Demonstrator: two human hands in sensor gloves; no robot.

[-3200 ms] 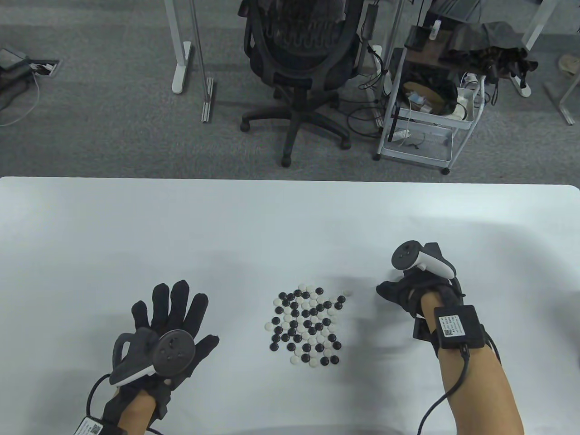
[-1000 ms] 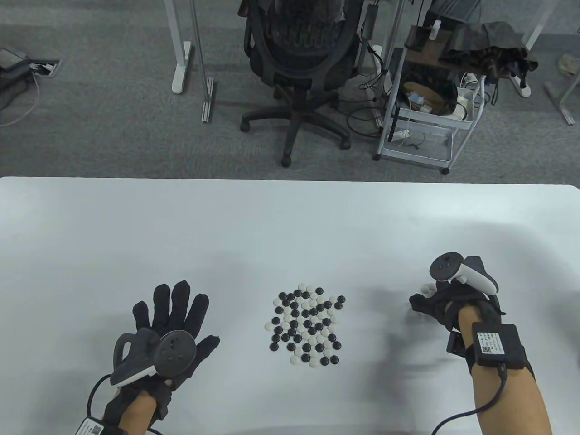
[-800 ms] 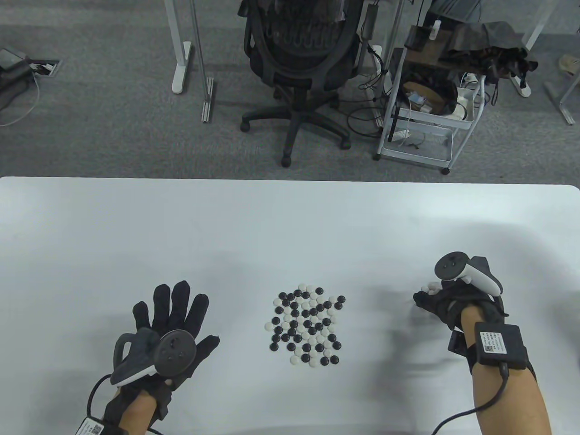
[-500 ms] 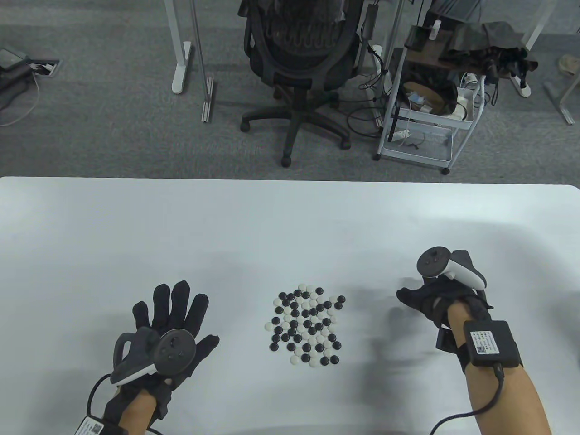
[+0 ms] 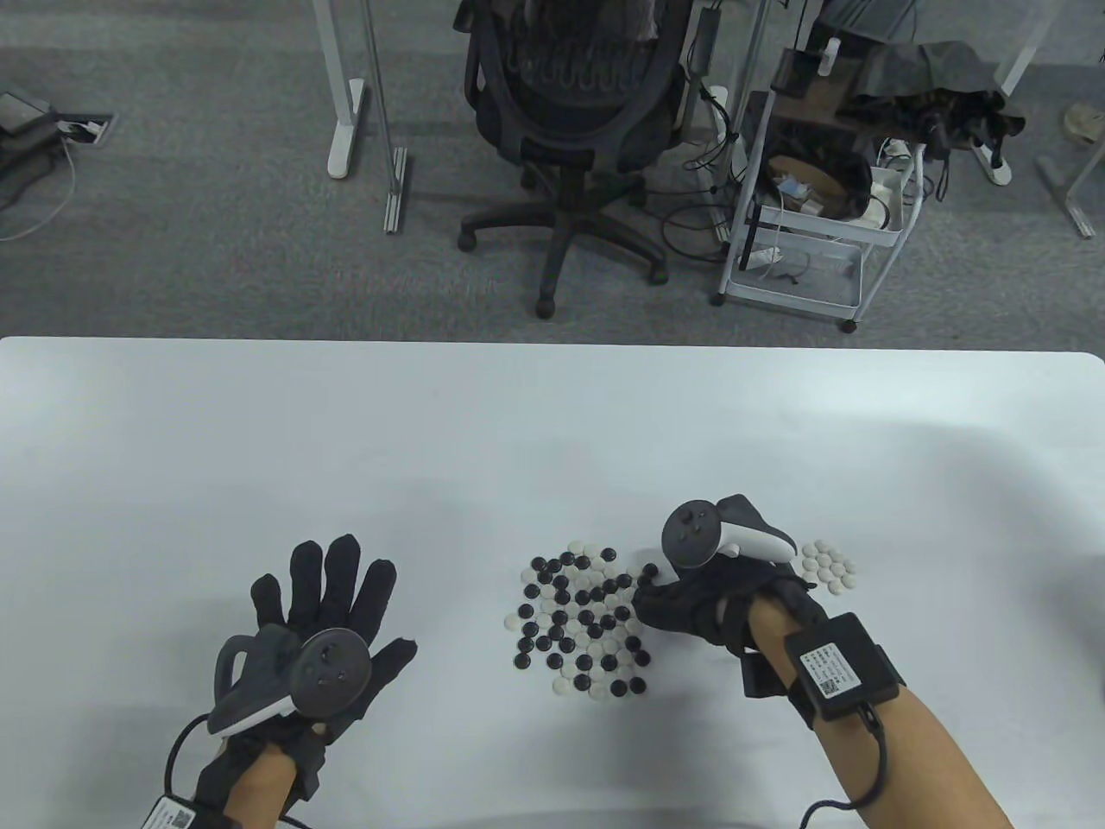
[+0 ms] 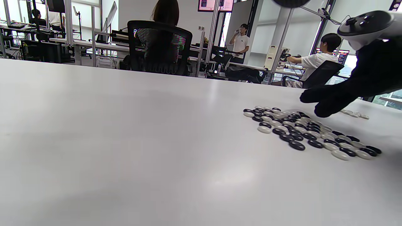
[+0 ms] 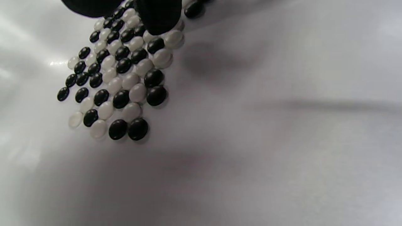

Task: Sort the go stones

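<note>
A: Where do things stand?

B: The mixed pile of stones (image 5: 585, 623) lies mid-tabletop (image 5: 552, 432), near edge. A small cluster of white stones (image 5: 827, 566) lies apart to its right. The right hand (image 5: 691, 604) hovers at the pile's right edge, fingertips (image 7: 158, 15) down over a white stone. Whether that grip is pinching anything, I cannot tell.

A: And the other?

B: The left hand (image 5: 324, 604) lies flat, fingers spread, left of the pile, holding nothing.

A: Risks?

B: The stones touch each other. I'd guess a careless fingertip would nudge neighbours and scatter them, or pinch a black one alongside. Smooth, rounded stones may also slip from gloved fingers.
</note>
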